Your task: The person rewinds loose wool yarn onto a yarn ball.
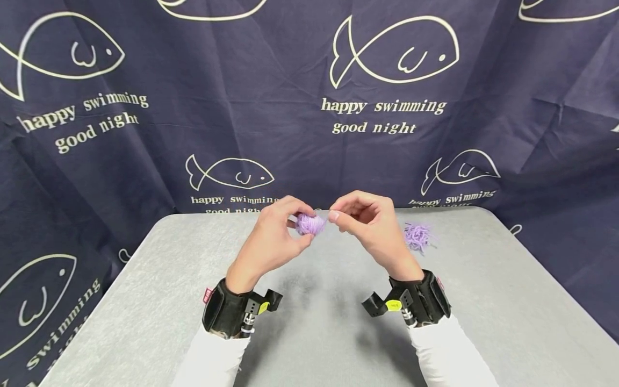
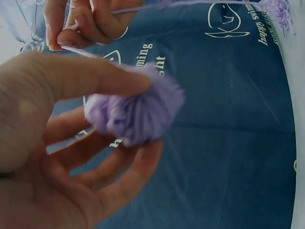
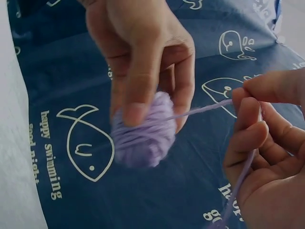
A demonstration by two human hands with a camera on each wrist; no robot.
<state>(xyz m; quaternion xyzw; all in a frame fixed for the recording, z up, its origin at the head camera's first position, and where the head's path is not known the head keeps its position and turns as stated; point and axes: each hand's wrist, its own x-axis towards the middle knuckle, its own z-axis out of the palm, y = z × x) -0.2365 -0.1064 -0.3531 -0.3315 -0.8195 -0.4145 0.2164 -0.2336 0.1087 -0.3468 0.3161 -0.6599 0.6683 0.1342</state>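
A small ball of lilac yarn (image 1: 311, 224) is held up over the table between the thumb and fingers of my left hand (image 1: 276, 232). Its wound strands show clearly in the right wrist view, with the left thumb pressing on the ball (image 3: 145, 136). From the ball a single strand (image 3: 202, 109) runs taut to my right hand (image 1: 369, 223), which pinches it between thumb and forefinger. Past those fingers the strand trails down through the right palm. In the left wrist view it stretches on toward a loose tangle of yarn (image 2: 279, 13).
The loose lilac tangle (image 1: 417, 236) lies on the grey table (image 1: 319, 344), right of my right hand. A dark blue cloth (image 1: 300, 123) with white fish drawings and lettering hangs behind the table's far edge. Black wrist cameras are strapped on both wrists.
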